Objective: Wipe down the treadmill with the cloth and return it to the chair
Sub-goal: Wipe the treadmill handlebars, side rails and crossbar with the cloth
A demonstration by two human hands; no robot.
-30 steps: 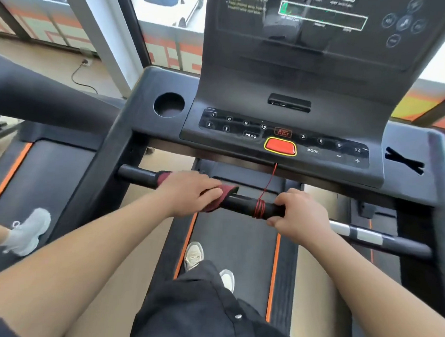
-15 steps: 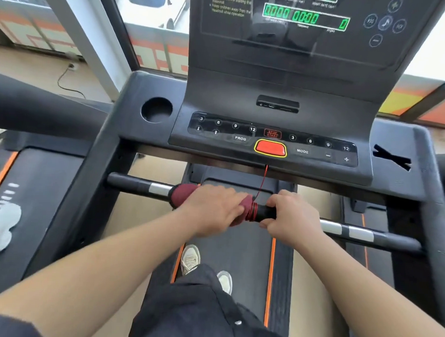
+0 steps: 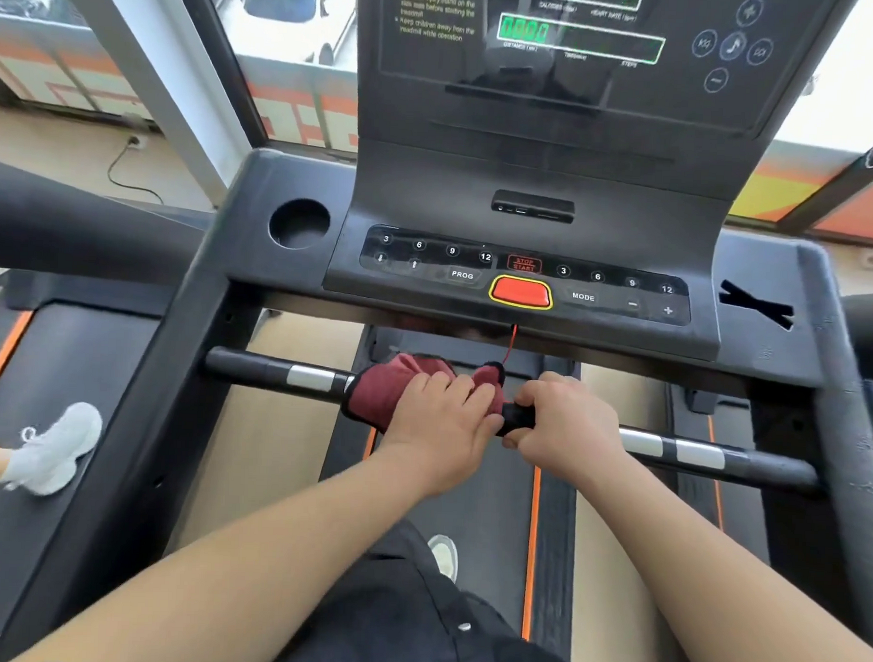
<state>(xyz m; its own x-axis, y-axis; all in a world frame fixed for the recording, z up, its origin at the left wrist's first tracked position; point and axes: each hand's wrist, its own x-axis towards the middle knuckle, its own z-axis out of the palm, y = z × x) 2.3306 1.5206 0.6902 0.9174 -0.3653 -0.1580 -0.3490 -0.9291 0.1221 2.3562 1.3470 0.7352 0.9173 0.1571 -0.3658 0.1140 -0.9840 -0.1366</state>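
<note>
A dark red cloth (image 3: 383, 388) is wrapped over the treadmill's black front handlebar (image 3: 274, 372), just left of centre. My left hand (image 3: 443, 425) grips the cloth around the bar. Right beside it, almost touching, my right hand (image 3: 565, 424) grips the bare bar. A red safety cord (image 3: 511, 343) hangs from under the console (image 3: 525, 279) down to the bar between my hands. The chair is not in view.
The console carries a red stop button (image 3: 521, 292) and a lit display (image 3: 578, 38). A cup holder (image 3: 299, 223) sits at its left. The running belt (image 3: 468, 485) lies below. Someone's white shoe (image 3: 54, 448) steps on the neighbouring treadmill at left.
My left hand has slid the cloth rightward along the bar until it meets my right hand. The cloth has bunched up. The white shoe at left has moved.
</note>
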